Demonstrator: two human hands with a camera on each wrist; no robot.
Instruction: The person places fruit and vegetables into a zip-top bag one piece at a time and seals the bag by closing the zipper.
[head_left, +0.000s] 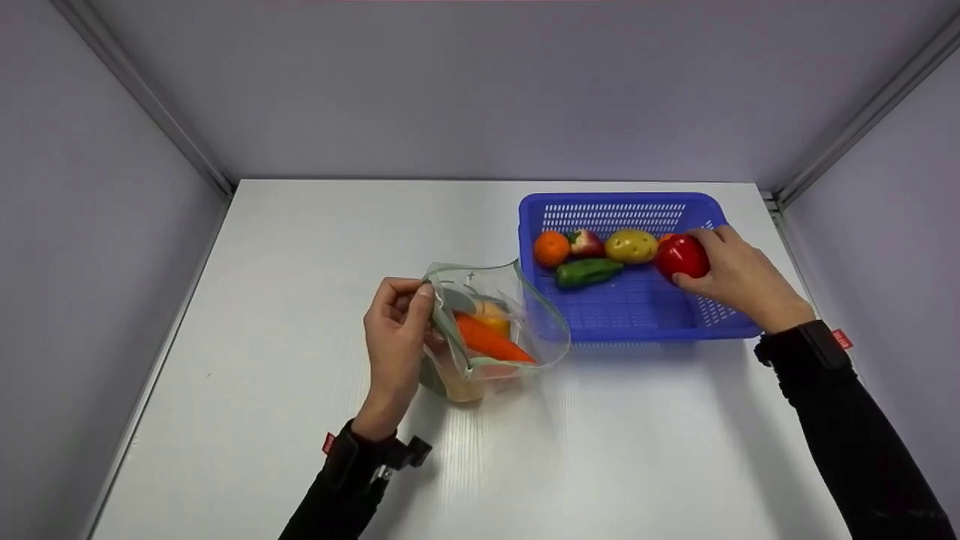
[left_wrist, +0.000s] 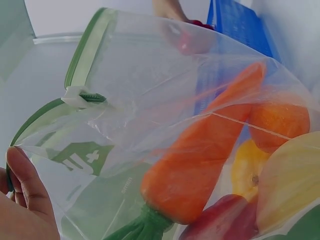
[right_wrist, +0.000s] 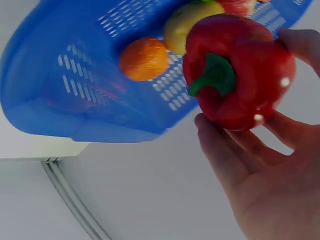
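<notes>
My left hand (head_left: 397,330) pinches the rim of a clear zip bag (head_left: 544,322) with green edging, its mouth spread wide. Inside the bag, a carrot (left_wrist: 200,155) lies among an orange (left_wrist: 279,120), a yellow item (left_wrist: 248,167) and a dark red one (left_wrist: 217,220), both partly hidden. Over the right side of the blue basket (head_left: 637,334), my right hand (head_left: 739,277) holds a red bell pepper (right_wrist: 235,70) between thumb and fingers. The right wrist view shows the pepper's green stem facing the camera.
In the basket lie an orange (head_left: 552,249), a red and pale fruit (head_left: 586,244), a potato (head_left: 631,246) and a green pepper (head_left: 589,272). Another orange fruit (right_wrist: 144,59) is mostly behind the bell pepper in the head view. Grey walls (head_left: 480,90) bound the white table (head_left: 300,247).
</notes>
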